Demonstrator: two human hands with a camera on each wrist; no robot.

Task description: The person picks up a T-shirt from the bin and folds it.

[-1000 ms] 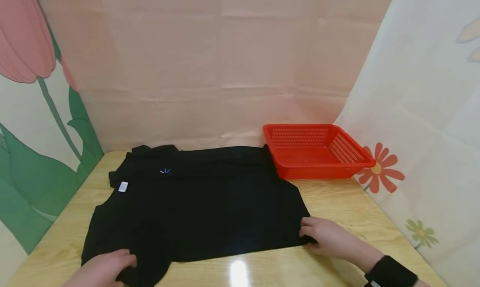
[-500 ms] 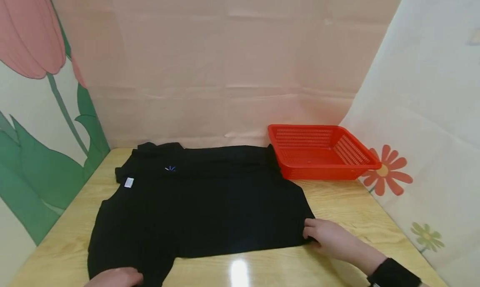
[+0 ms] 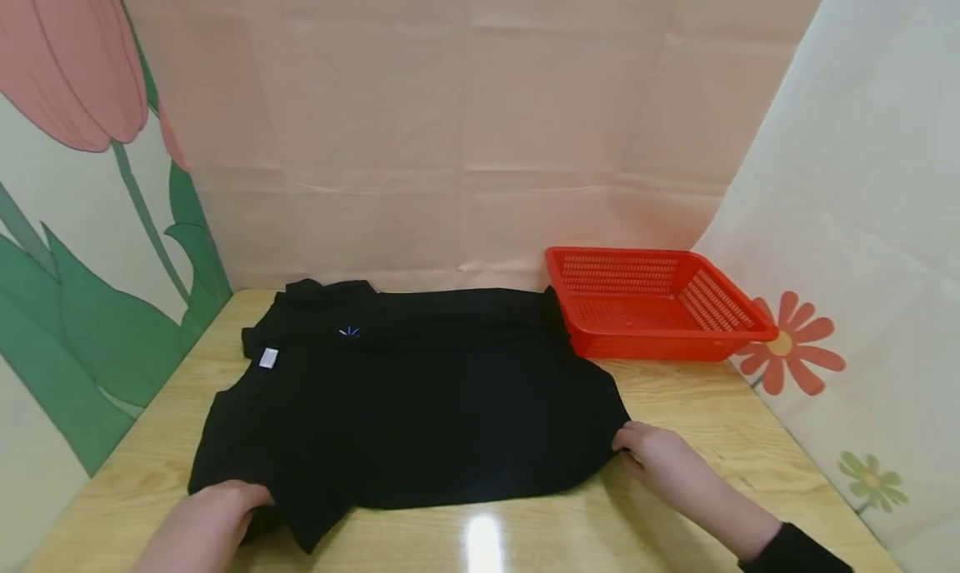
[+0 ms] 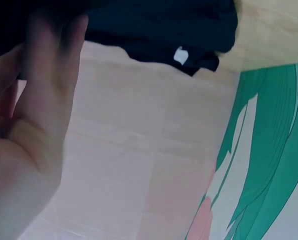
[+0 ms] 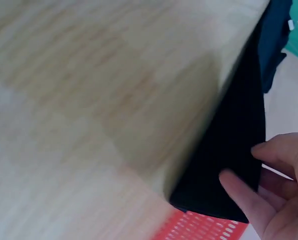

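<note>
A black shirt point(image 3: 465, 415) lies spread on the table, with a small white label and a blue mark at its left part. My left hand point(image 3: 213, 515) grips its near left part, and the cloth there is lifted and hangs in folds. In the left wrist view the fingers of the left hand point(image 4: 44, 95) are blurred against the dark cloth. My right hand point(image 3: 667, 465) pinches the near right corner of the shirt, raised off the table. The right wrist view shows the thumb and fingers of the right hand point(image 5: 281, 195) on that corner.
A red plastic basket point(image 3: 637, 344) stands at the back right, against the shirt's far right edge. The wooden table point(image 3: 405, 544) meets a pink backdrop point(image 3: 450, 140) behind, with flower-printed sheets at both sides.
Both hands have raised the near edge of the shirt off the table. The left hand, lower in the frame half a second ago, has come up with its cloth. The view has shifted slightly.
</note>
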